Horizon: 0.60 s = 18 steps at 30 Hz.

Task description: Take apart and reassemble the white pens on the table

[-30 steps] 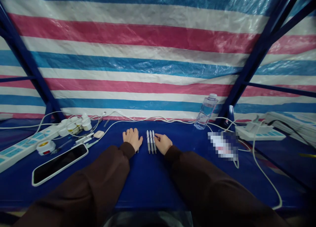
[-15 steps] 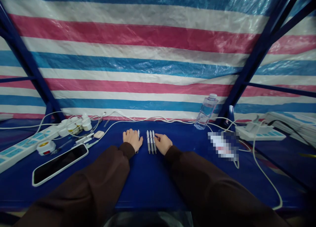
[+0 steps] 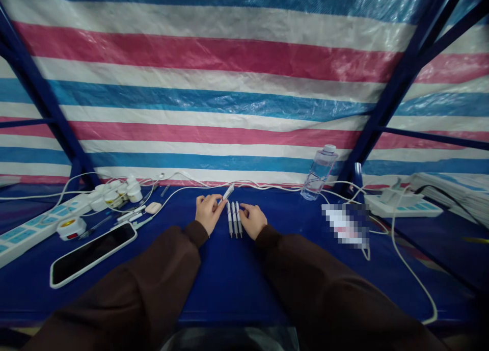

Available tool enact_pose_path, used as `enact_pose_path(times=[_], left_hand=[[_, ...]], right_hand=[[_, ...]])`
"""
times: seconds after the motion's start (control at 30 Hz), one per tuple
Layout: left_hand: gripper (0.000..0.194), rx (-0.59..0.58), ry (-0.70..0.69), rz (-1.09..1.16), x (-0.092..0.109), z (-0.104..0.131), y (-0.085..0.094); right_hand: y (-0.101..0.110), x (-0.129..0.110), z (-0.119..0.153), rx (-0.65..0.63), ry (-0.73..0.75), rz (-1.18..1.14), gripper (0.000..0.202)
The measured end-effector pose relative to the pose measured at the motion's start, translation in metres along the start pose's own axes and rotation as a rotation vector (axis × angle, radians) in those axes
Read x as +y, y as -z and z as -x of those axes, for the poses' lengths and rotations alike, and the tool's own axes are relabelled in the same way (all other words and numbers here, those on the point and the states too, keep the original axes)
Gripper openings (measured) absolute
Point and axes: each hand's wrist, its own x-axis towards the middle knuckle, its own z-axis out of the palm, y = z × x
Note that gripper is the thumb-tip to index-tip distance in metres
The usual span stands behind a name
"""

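Between the thumb and fingers of my left hand (image 3: 208,212), a white pen (image 3: 228,192) is pinched, its far end pointing up and to the right. Three white pens with grey tips (image 3: 234,220) lie side by side on the blue table (image 3: 233,274), tips toward me. My right hand (image 3: 253,221) rests just right of this row, thumb and index finger slightly apart at the rightmost pen. Its other fingers are curled and partly hidden. Whether more pens lie beneath my left hand I cannot tell.
A phone (image 3: 93,254), a power strip (image 3: 42,223) with plugs and a small pale case (image 3: 153,208) are on the left. Rightward stand a clear water bottle (image 3: 319,172) and another power strip (image 3: 405,206). White cables (image 3: 252,185) run along the back edge.
My left hand has turned and moved slightly right, lifting a pen from the spot where it lay flat over pens. My right hand and the three-pen row look the same.
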Motion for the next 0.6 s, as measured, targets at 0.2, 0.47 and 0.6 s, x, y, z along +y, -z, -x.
enact_pose_path(times=[0.2,0.47,0.6], left_hand=[[0.011,0.225,-0.107,0.12,0.0027,0.0015,0.004],[0.002,0.156,-0.02,0.265,0.0049,0.0036,-0.0014],[0.011,0.047,0.039,0.414,0.0055,0.0061,-0.001]], right_hand=[[-0.0021,-0.0002,0.0013,0.179,0.074,-0.029,0.038],[0.0028,-0.0064,0.0044,0.193,0.354,-0.105,0.039],[0.0039,-0.0088,0.0058,0.089,0.437,-0.131,0.036]])
